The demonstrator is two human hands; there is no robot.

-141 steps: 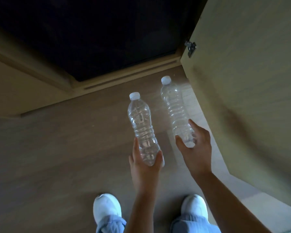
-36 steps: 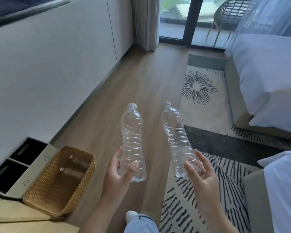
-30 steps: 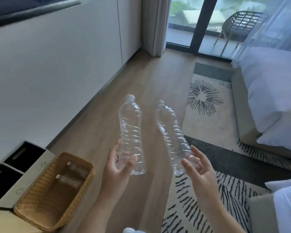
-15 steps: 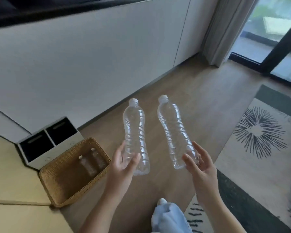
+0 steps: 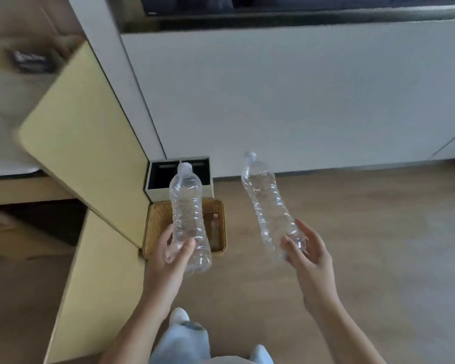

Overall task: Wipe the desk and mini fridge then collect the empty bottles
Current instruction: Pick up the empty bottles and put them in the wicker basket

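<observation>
Over a wood floor point(image 5: 352, 232), fingers point(image 5: 166, 239) and thumb of the person's left hand point(image 5: 174, 249) curl round the lower body of a clear, capped plastic bottle point(image 5: 188, 206), holding it upright directly above a wicker basket point(image 5: 153, 224). The right hand point(image 5: 306, 252) pinches a second empty bottle point(image 5: 268, 206) near its base between thumb and fingers, its cap leaning away to the left, off to the basket's right and clear of it. What looks like a third bottle point(image 5: 216, 228) lies blurred inside the basket, which sits on the floor against a small white two-slot bin point(image 5: 153, 191) and beside an open pale-yellow cabinet door point(image 5: 90, 143), below a long white cabinet front point(image 5: 273, 101). With no cloth in view, the step in hand appears to be collecting the empties, and it looks nearly done. The next move probably calls for lowering the left bottle inside the rim and letting go, then bringing the right one across to follow. Each should be laid low so the light, springy plastic does not bounce out.
</observation>
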